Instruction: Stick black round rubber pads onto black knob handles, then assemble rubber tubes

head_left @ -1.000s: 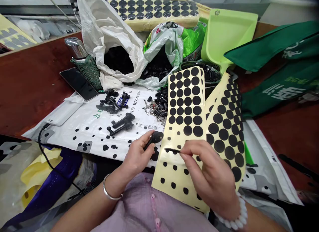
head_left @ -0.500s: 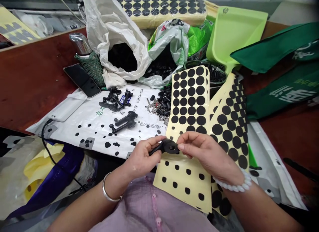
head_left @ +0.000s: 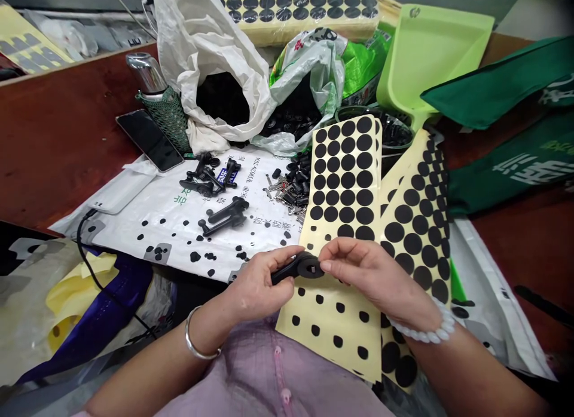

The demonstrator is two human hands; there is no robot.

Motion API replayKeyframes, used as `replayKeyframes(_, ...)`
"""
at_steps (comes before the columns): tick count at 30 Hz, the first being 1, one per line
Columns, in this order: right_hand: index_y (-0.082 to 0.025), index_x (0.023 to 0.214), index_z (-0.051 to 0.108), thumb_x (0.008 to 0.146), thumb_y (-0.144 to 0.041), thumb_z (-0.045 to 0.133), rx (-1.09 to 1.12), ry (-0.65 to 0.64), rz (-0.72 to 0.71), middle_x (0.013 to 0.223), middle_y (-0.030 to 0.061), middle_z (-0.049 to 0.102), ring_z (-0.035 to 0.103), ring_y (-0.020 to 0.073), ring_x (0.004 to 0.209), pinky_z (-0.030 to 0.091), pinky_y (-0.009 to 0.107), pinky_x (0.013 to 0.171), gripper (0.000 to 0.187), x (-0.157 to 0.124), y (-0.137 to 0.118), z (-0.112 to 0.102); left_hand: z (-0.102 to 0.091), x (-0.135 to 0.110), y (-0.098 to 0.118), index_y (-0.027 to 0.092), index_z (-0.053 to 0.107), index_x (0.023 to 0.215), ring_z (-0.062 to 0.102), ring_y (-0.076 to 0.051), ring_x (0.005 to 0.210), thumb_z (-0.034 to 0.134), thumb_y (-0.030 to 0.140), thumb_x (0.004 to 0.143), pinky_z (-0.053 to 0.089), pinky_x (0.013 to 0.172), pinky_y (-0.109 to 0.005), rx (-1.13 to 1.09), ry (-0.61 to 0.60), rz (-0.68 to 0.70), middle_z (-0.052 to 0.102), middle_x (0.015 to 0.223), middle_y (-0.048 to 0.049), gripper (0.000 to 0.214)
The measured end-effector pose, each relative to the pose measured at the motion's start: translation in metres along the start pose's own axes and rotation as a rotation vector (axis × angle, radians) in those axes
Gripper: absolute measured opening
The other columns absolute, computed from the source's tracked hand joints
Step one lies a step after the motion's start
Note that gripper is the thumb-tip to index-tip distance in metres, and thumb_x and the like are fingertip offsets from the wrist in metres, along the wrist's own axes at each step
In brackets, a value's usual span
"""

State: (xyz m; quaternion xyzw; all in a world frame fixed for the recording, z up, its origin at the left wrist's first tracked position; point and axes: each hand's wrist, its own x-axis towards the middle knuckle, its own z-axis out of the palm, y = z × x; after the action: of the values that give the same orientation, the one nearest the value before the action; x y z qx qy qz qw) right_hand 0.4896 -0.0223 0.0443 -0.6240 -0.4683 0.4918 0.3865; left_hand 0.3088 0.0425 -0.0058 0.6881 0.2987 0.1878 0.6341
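My left hand point(head_left: 260, 284) is closed on the shaft of a black plastic crank handle point(head_left: 299, 268), its round, flat end facing up with a small light slot in the middle. My right hand point(head_left: 359, 267) pinches the right edge of that round end between thumb and fingertips; any sticker pinched there blends in with the black part. Below both hands lies a cream backing sheet point(head_left: 339, 367) of round black stickers, with small black centres left on its lower part. A second sticker sheet point(head_left: 415, 267) lies to its right.
More black handles point(head_left: 224, 214) lie on the white sack point(head_left: 170, 223), beside small metal and black parts point(head_left: 293, 187). Behind stand open white bags point(head_left: 224, 130), a phone point(head_left: 149, 140), a netted flask point(head_left: 155, 88) and a green dustpan point(head_left: 434, 58). A cable point(head_left: 89, 267) hangs at left.
The crank handle's round end has turned slightly, and a light slot now shows in its middle. Both hands stay almost in place, and the view has shifted a little.
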Motion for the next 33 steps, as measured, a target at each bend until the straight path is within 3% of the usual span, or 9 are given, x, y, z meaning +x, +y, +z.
replayKeyframes(13,-0.018,0.077,0.061,0.077,-0.027,0.058,-0.066,-0.019,0.002,0.074,0.0011,0.061,0.055,0.0126,0.068,0.046,0.025,0.064,0.009,0.001,0.003,0.000,0.001,0.001,-0.001,0.021,0.052,0.123,0.061,-0.021,0.092,0.052,0.029,0.081,0.049,0.079,-0.035,0.100,0.046,-0.004,0.066,0.106,-0.0064,0.042)
replayKeyframes(22,-0.017,0.077,0.059,0.077,-0.028,0.056,-0.111,0.011,0.007,0.071,0.0016,0.059,0.054,0.0135,0.064,0.045,0.026,0.059,0.011,0.003,0.004,0.002,0.003,0.001,-0.006,0.021,0.051,0.123,0.061,-0.019,0.087,0.049,0.030,0.084,0.050,0.072,-0.030,0.075,0.041,-0.006,0.067,0.101,-0.0046,0.040)
replayKeyframes(33,-0.019,0.077,0.060,0.078,-0.026,0.055,-0.135,0.049,-0.022,0.075,0.0036,0.063,0.058,0.0172,0.069,0.049,0.031,0.063,0.009,0.004,0.007,0.006,0.004,0.003,-0.006,0.019,0.054,0.121,0.061,-0.018,0.082,0.049,0.023,0.081,0.050,0.067,-0.027,0.050,0.062,0.000,0.068,0.095,-0.0048,0.041)
